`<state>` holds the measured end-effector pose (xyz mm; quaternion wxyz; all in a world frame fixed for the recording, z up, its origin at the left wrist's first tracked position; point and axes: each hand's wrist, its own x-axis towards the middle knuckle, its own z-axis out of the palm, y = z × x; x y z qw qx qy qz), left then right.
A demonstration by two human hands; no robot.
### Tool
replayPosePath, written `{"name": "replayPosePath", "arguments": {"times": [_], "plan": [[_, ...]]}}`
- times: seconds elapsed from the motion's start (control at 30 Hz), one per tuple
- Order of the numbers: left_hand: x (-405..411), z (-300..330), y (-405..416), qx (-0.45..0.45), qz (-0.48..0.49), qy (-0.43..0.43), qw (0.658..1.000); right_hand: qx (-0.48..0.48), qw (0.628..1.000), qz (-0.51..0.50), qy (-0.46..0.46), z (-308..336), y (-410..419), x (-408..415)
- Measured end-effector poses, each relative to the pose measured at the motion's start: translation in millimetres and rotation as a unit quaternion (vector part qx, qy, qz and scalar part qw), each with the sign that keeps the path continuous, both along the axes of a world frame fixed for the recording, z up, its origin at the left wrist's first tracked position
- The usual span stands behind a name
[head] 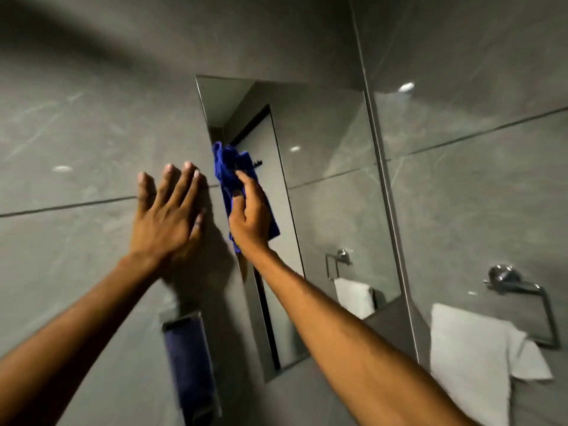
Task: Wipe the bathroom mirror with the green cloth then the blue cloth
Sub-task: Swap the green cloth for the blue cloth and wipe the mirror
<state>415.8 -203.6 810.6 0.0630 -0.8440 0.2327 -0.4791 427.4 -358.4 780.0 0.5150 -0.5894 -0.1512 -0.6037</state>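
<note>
The crumpled blue microfibre cloth (229, 176) lies against the left edge of the tall rectangular wall mirror (322, 186), bunched under and above the right hand (250, 216). That hand grips it, fingers curled over the fabric, pressing it to the glass. The left hand (167, 216) is spread flat, fingers wide, on the grey tiled wall (76, 142) just beside the mirror's left edge, holding nothing.

No lettering to read anywhere here. The grey wall tiles (92, 124) are blank, the mirror (322, 179) carries no label or sign, and the blue cloth (229, 167) shows no tag or brand. The white towel (467, 348) on its ring is plain too.
</note>
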Motion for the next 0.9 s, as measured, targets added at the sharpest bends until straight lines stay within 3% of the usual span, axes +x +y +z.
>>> {"name": "replayPosePath", "arguments": {"times": [0.07,0.13,0.23,0.3,0.43,0.5,0.57,0.7,0.9], "plan": [[-20.7,2.0,-1.6,-0.057,-0.079,0.092,0.991,0.165,0.968,0.181,0.054,-2.9,21.1,-21.0],[-54.9,-13.1,2.0,-0.168,-0.180,0.170,0.954,0.325,0.869,0.366,0.068,-13.4,34.3,-52.0],[-104.8,-71.9,16.8,-0.290,-0.254,0.257,0.886,0.366,0.757,0.532,0.098,-64.8,50.8,-103.2],[-136.4,-126.7,34.7,-0.393,-0.306,0.360,0.789,0.360,0.712,0.583,0.152,-113.7,66.7,-136.4],[-183.4,-240.2,71.6,-0.552,-0.294,0.531,0.572,0.367,0.660,0.601,0.262,-214.7,101.1,-179.7],[-205.9,-296.0,90.8,-0.602,-0.263,0.570,0.493,0.386,0.630,0.603,0.300,-268.5,113.7,-197.1],[-228.9,-355.8,112.1,-0.647,-0.204,0.579,0.452,0.380,0.611,0.581,0.381,-325.3,127.2,-215.4],[-281.7,-480.8,143.4,-0.687,-0.059,0.607,0.396,0.275,0.653,0.432,0.558,-455.0,141.6,-245.1],[-373.9,-662.2,167.8,-0.707,0.136,0.640,0.269,0.108,0.536,0.311,0.778,-653.1,171.6,-312.2]]}}
